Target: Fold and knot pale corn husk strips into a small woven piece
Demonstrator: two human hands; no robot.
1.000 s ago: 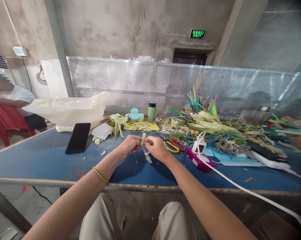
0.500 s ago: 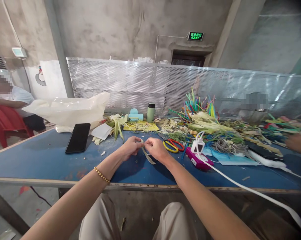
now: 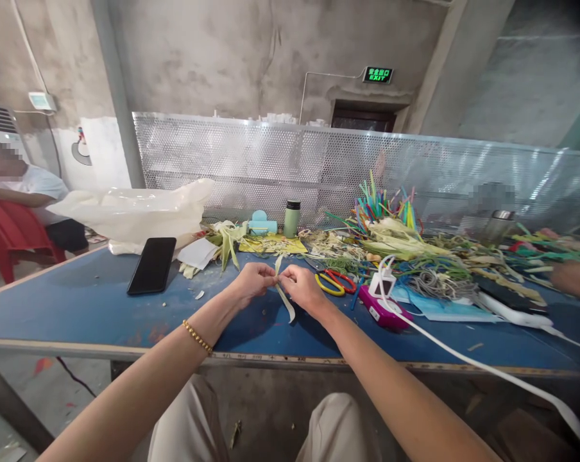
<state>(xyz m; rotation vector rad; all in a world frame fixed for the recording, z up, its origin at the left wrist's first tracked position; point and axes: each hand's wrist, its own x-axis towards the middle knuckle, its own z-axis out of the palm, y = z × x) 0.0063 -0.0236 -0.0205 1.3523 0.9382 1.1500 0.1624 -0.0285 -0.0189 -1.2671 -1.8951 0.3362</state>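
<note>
Between my two hands is a pale corn husk strip [image 3: 285, 304], held a little above the blue table. My left hand [image 3: 254, 282] pinches it from the left, and the thumb and finger of my right hand [image 3: 299, 286] close on it from the right, the fingertips almost touching. One end of the strip stands up past the fingers; the other hangs down and curls at its tip. Scissors with yellow and red handles [image 3: 335, 282] lie just right of my right hand. Behind my hands are loose corn husks [image 3: 228, 242] and a yellow sheet [image 3: 290, 244] covered in scraps.
To the left lie a black phone [image 3: 151, 265] and a large plastic bag [image 3: 136, 215]. On the right, a purple power socket [image 3: 383, 309] trails a white cable; beyond it are husks and cords [image 3: 429, 279]. A green bottle [image 3: 292, 219] stands behind. Another person's hand [image 3: 576, 279] is far right.
The strip's upper end now rises above my fingertips, and its lower part hangs straighter. Both hands stay nearly in place. The camera view has shifted slightly.
</note>
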